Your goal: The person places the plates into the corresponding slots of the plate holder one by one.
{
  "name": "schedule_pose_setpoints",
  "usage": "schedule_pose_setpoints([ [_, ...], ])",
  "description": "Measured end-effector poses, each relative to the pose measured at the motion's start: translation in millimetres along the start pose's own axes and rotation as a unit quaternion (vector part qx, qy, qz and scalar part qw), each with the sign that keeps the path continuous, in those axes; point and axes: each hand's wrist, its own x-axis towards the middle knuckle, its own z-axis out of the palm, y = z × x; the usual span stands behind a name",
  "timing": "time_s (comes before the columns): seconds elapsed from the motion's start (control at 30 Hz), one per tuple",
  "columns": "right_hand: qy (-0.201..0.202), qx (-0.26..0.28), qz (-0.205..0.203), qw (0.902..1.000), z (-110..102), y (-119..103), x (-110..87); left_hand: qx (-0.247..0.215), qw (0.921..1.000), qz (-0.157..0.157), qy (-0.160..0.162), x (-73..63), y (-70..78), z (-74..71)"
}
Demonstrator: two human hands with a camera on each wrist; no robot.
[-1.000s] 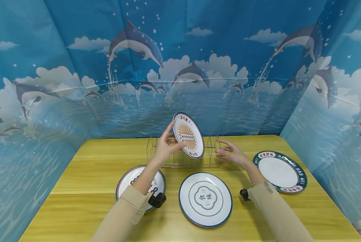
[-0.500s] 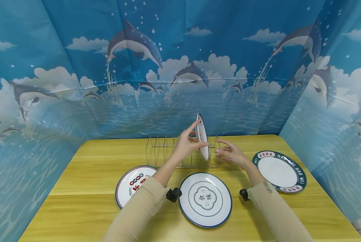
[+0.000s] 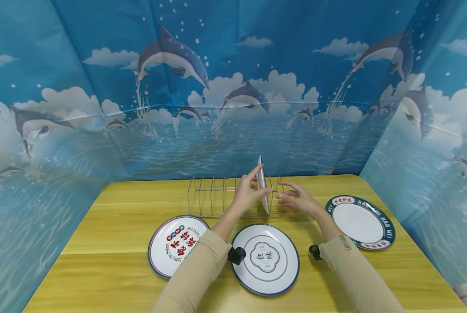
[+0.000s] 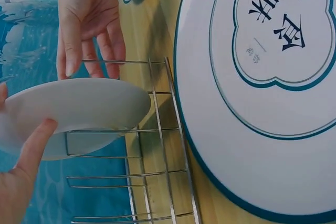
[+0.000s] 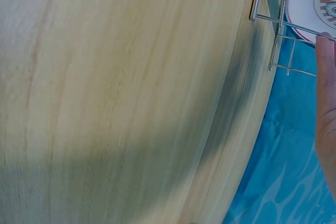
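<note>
My left hand (image 3: pixel 246 194) pinches a small white plate (image 3: pixel 261 179) by its rim, thumb on the near side. The plate stands nearly on edge, its lower part down among the wires of a metal dish rack (image 3: pixel 211 202), toward the rack's right end. In the left wrist view the plate's pale underside (image 4: pixel 89 103) shows between the wires and my fingertip. My right hand (image 3: pixel 301 201) is at the rack's right end, fingers loosely extended by the end wires. The right wrist view shows its finger (image 5: pixel 326 77) at a wire, with the plate's printed face (image 5: pixel 307 3) behind.
A plate with red lettering (image 3: pixel 171 248) lies front left, partly under my left sleeve. A blue-rimmed plate (image 3: pixel 272 278) lies in front of the rack. A green-rimmed oval plate (image 3: pixel 358 221) lies at the right. A dolphin-print curtain (image 3: pixel 233 130) hangs behind the table.
My left hand has carried the plate to the right, turned it edge-on and lowered it into the rack. My right hand has stayed at the rack's right end.
</note>
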Motion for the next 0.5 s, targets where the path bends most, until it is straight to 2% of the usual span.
schedule_pose_setpoints([
  [0.1,-0.001,0.002,-0.001,1.0,-0.2,-0.1,-0.2,-0.019,0.9998,-0.007,0.004,-0.4,-3.6,1.5],
  [0.3,0.002,-0.006,-0.003,1.0,-1.1,-0.4,-0.2,-0.047,0.9989,-0.002,0.003,-1.0,-8.7,3.6],
  [0.4,0.001,-0.006,-0.003,1.0,-1.4,0.4,0.3,-0.048,0.9988,-0.001,-0.005,-2.1,-8.9,1.9],
  [0.5,0.001,-0.004,-0.002,1.0,-0.8,1.3,0.8,-0.048,0.9984,0.001,-0.029,-6.0,-6.9,-4.0],
])
